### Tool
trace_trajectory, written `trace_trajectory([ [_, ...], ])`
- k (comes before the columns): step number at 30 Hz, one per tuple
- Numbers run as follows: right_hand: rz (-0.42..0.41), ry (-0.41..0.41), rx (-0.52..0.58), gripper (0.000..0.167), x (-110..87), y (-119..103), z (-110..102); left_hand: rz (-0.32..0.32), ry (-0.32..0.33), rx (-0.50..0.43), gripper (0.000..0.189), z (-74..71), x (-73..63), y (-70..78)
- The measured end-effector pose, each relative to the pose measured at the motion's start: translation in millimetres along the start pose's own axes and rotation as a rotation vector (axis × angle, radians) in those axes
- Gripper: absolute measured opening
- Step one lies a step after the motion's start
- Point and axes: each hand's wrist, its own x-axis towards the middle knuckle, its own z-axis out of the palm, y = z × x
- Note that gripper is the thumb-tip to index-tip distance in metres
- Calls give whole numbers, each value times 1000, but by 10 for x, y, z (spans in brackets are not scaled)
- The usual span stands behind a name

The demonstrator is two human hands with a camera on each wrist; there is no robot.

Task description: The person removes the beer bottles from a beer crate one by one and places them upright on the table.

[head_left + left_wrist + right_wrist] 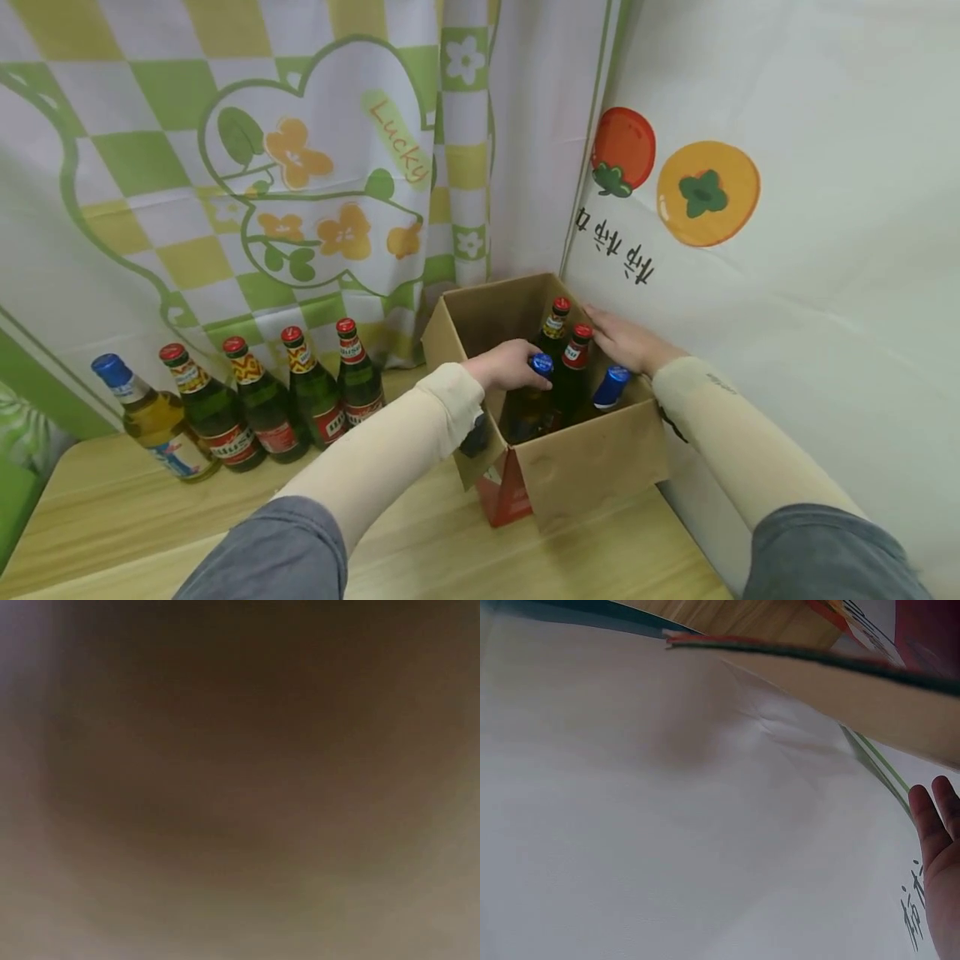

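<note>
Open cardboard box, capped bottles inside

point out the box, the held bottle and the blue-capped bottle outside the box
Box point(592, 462): head view, on its near flap.
Held bottle point(542, 364): head view, on its blue cap.
Outside bottle point(153, 418): head view, on glass between its labels.

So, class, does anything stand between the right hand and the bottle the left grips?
The right side of the box and a red-capped bottle stand between the right hand and that blue-capped bottle.
</note>
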Motion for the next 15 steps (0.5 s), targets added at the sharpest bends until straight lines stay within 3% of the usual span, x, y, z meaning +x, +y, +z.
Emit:
trace_trajectory([
  [2, 11, 1, 5, 56, 1, 3, -13, 41, -47, 61, 22, -3, 3, 4],
  [5, 29, -6, 2, 57, 2, 13, -17, 53, -100, 117, 25, 4, 12, 5],
  [8, 39, -15, 1, 58, 1, 22, -9, 55, -226, 176, 36, 35, 24, 8],
  [11, 38, -15, 3, 58, 2, 28, 5, 122, -337, 280, 35, 78, 31, 24],
  [13, 35, -16, 4, 58, 6, 31, 10, 168, -368, 329, 29, 96, 26, 36],
  [15, 35, -14, 3, 57, 10, 35, 22, 212, -360, 388, 26, 116, 18, 28],
])
